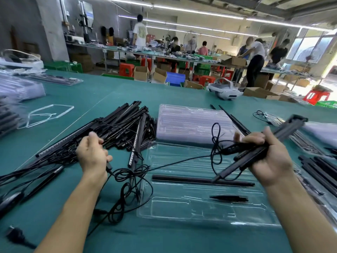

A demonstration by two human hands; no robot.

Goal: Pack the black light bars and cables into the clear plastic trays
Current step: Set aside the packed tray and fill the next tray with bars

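Note:
A clear plastic tray [182, 212] lies open on the green table in front of me, with one black light bar [191, 179] and a small black piece [229, 199] in its slots. My right hand [269, 157] grips a bundle of black light bars [284, 132] with an inline controller, held tilted above the tray's right side. Their black cable [215, 143] loops down and runs left to my left hand [93, 154], which pinches the cable near its plug. A heap of black light bars [118, 125] with tangled cables lies at the left.
A stack of clear trays [191, 125] sits behind the open one. More bars and packed trays [317, 168] lie at the right edge, bagged trays [20, 90] at far left. A white headset [225, 89] rests on the table's far side. People work at benches beyond.

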